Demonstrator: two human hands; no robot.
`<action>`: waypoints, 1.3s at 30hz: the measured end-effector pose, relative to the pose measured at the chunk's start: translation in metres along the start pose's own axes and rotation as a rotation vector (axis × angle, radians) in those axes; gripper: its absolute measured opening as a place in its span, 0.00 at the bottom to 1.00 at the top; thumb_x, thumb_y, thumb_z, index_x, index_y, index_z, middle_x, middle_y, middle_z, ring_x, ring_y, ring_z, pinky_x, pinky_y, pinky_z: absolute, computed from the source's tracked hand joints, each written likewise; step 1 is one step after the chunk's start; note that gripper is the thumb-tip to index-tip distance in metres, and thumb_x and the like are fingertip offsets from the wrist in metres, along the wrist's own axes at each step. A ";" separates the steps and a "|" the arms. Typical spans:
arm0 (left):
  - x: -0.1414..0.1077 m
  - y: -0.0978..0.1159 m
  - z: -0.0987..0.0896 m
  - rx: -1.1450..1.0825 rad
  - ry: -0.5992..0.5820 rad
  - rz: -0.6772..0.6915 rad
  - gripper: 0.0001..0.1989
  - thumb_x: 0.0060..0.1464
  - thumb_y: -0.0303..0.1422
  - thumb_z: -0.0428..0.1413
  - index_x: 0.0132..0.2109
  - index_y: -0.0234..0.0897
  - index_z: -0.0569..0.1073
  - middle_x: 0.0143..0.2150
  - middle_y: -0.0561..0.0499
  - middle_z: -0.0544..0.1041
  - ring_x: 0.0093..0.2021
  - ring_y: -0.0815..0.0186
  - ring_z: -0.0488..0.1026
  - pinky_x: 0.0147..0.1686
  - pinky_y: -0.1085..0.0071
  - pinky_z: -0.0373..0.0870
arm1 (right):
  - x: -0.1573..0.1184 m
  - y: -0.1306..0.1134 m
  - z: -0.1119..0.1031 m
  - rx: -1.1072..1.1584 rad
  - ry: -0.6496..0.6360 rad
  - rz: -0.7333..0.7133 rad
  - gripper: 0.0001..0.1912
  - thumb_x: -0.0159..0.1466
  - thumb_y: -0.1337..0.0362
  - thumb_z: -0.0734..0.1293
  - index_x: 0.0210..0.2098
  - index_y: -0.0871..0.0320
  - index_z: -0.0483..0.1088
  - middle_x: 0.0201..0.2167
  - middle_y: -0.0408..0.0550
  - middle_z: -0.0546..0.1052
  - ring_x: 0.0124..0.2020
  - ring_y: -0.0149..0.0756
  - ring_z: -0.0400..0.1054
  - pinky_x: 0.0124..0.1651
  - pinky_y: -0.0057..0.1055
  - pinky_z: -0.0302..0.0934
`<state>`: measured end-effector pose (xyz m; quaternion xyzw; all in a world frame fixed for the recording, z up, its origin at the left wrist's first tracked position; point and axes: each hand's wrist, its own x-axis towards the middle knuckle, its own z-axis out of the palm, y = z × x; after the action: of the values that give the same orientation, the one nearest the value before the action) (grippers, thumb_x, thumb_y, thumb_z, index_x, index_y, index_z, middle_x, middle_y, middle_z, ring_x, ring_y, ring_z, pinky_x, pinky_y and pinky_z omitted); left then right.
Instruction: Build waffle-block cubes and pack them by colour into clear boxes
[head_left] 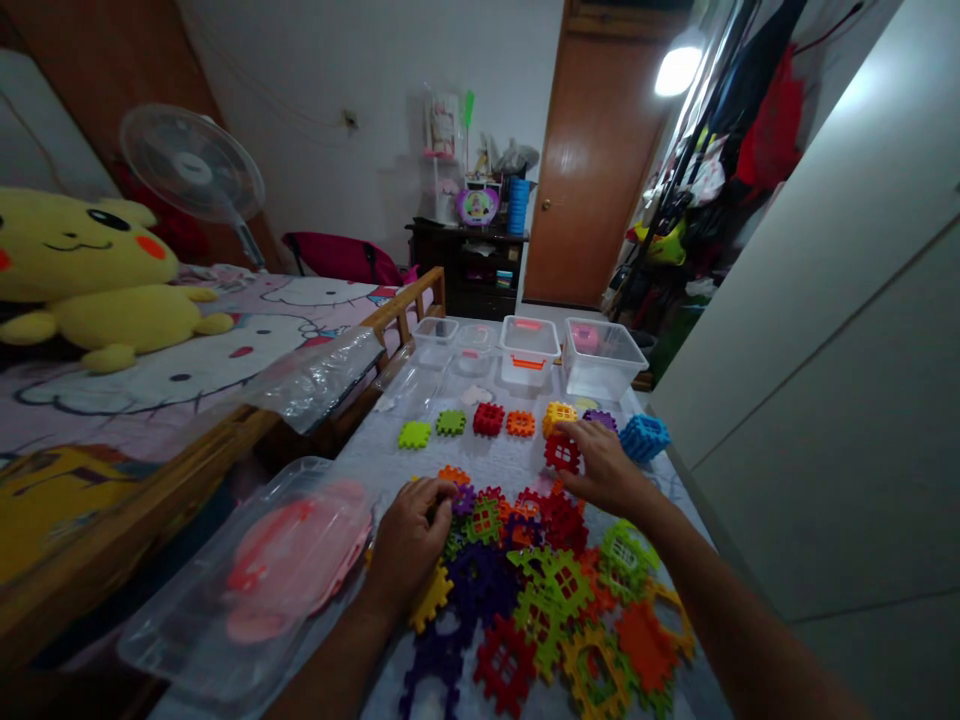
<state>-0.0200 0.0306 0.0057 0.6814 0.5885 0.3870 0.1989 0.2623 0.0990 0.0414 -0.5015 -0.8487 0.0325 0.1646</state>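
Plastic waffle blocks [525, 590] are lying in a messy pile on the table [480, 460]. You are holding your hands apart, your right hand [604, 465] touching a red block [562, 452], your left hand [409, 535] resting on the pile.

The left hand [409, 540] hides what lies beneath it, so any hold cannot be told. The pile of blocks [525, 590] runs off the lower edge. The plush toy [90, 280] is cut off at far left; items [476, 205] on the dresser [465, 265], upper middle, are too small to tell.
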 end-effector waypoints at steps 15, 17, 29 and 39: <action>-0.001 -0.007 0.004 0.006 -0.024 0.026 0.08 0.56 0.28 0.49 0.37 0.40 0.73 0.37 0.51 0.76 0.42 0.61 0.72 0.45 0.63 0.66 | 0.074 -0.005 0.034 -0.109 -0.110 0.017 0.30 0.55 0.66 0.67 0.58 0.60 0.64 0.50 0.57 0.74 0.52 0.50 0.63 0.52 0.41 0.54; -0.002 -0.007 0.004 0.005 -0.024 0.034 0.08 0.56 0.28 0.49 0.36 0.40 0.73 0.37 0.51 0.76 0.42 0.61 0.71 0.46 0.63 0.66 | 0.076 -0.006 0.035 -0.104 -0.108 0.011 0.30 0.55 0.65 0.67 0.58 0.61 0.64 0.50 0.57 0.74 0.52 0.49 0.63 0.52 0.41 0.55; -0.002 -0.005 0.004 0.003 -0.014 0.025 0.08 0.55 0.26 0.49 0.36 0.40 0.72 0.37 0.51 0.76 0.42 0.61 0.71 0.44 0.64 0.66 | 0.132 -0.038 0.047 -0.108 -0.116 0.014 0.30 0.55 0.61 0.68 0.56 0.59 0.65 0.49 0.58 0.75 0.50 0.52 0.64 0.49 0.42 0.55; -0.002 -0.005 0.004 0.004 0.000 0.028 0.08 0.54 0.25 0.49 0.35 0.40 0.72 0.35 0.51 0.76 0.41 0.61 0.71 0.43 0.65 0.66 | 0.135 -0.029 0.063 -0.108 -0.154 0.011 0.37 0.52 0.57 0.70 0.60 0.59 0.61 0.53 0.60 0.72 0.53 0.54 0.63 0.52 0.43 0.55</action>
<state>-0.0203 0.0304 -0.0004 0.6902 0.5795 0.3884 0.1921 0.1587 0.2077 0.0220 -0.5103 -0.8566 0.0261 0.0717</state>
